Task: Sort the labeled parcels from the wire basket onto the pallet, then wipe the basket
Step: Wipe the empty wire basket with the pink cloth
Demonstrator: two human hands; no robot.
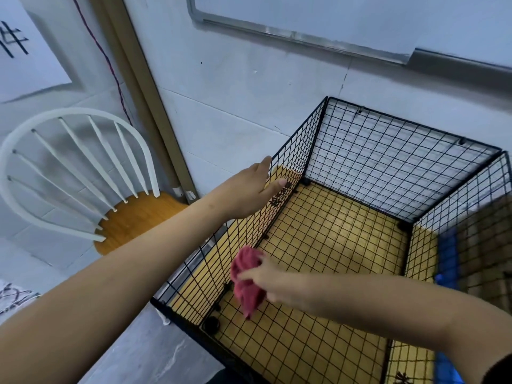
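Basket (388, 162), black wire mesh with an open top, fills the frame from the centre to 4 o'clock. It stands on a yellow mat (346, 245) that shows through its grid floor, close to a pale wall.

Left hand (249, 189), just left of centre, sits astride the top rim of the basket's left wall. Its fingers lie straight along the outside of the mesh and its thumb lies on the inside, not curled. Whether it squeezes the rim cannot be told.

Right hand (268, 281) reaches in from 4 o'clock, inside the basket, toward 6 o'clock from the left hand. Its fingers are bunched round a red cloth (249, 297), which it holds low against the inner face of the same left wall, near the basket floor. The cloth hangs crumpled below the fingers.

At 9 o'clock stands a chair (138, 217) with a white spindle back and a wooden seat, just beside the basket's left wall. A whiteboard (332, 12) hangs on the wall at 12 to 1 o'clock. A paper sign (25, 51) with black characters is at 10 o'clock, and a thin cable (110, 65) runs down the wall beside it. At 4 o'clock, outside the right wall, something blue (446, 256) shows through the mesh; what it is cannot be told.
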